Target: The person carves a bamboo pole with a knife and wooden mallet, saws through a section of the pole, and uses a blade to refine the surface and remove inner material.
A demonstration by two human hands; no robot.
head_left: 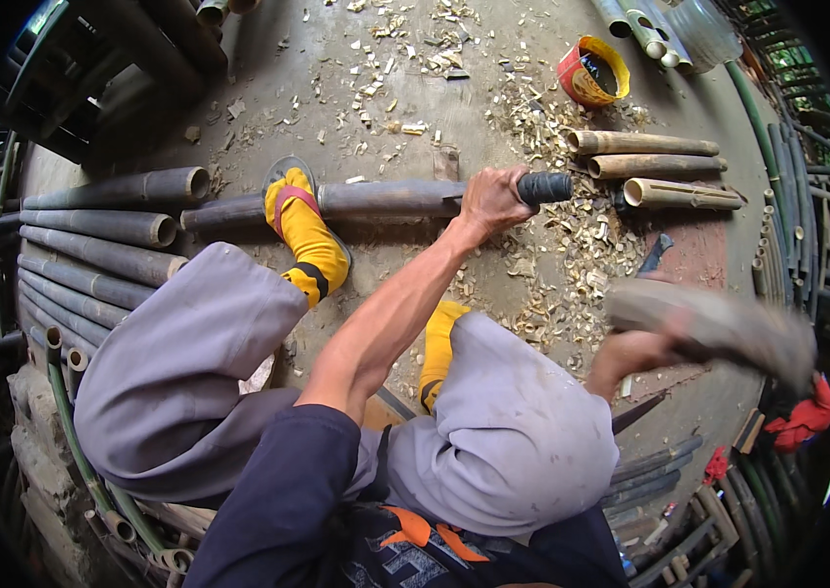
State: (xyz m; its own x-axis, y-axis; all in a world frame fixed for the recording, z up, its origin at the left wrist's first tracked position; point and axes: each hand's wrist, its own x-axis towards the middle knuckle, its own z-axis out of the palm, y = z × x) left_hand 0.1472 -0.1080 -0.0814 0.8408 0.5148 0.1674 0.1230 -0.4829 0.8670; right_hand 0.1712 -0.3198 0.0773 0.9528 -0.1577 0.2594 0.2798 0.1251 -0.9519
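Note:
My left hand is closed around a tool with a black-wrapped handle; its working end is mostly hidden by the fist. The hand is at the right end of a dark bamboo pole lying crosswise on the floor. My left foot, in a yellow sock and a sandal, presses on that pole. At the right, my right hand grips a thick wooden mallet, blurred by motion and apart from the tool. Part of the right hand is hidden behind the mallet.
Bamboo chips litter the floor. Cut bamboo pieces lie beyond the handle, near a yellow-red bucket of dark liquid. Several bamboo poles are stacked at the left. A dark-handled tool lies near the mallet.

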